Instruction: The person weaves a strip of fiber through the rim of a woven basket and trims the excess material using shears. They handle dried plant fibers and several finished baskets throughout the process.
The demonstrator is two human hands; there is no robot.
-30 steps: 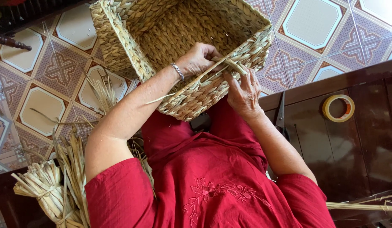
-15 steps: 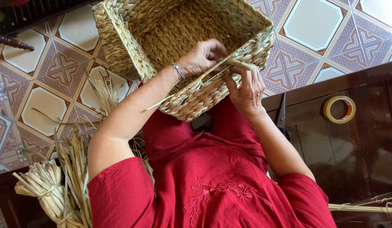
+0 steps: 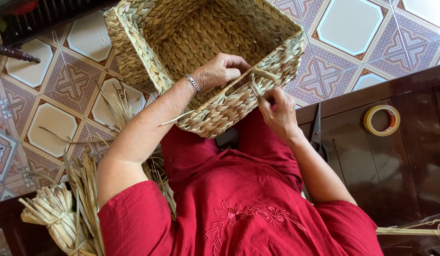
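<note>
My left fingers [image 3: 231, 66] pinch a pale flat straw strand [image 3: 241, 81] at the rim of the rectangular woven straw basket [image 3: 196, 42] on my lap; right fingers [image 3: 267, 97] close on the weave beside it. Best I keep the strand taut.

Left arm bare below a short red sleeve, bent at the elbow, forearm ran up and to the right. Thin bracelet sat at the left wrist. Left hand [image 3: 222, 71] was curled palm-down, fingers folded in tight, knuckles up. Right arm came in from the lower right, elbow bent, forearm angled up-left. Right hand [image 3: 277, 114] was below and just right of the left one, back toward the camera, fingertips pinched together at its top.
</note>
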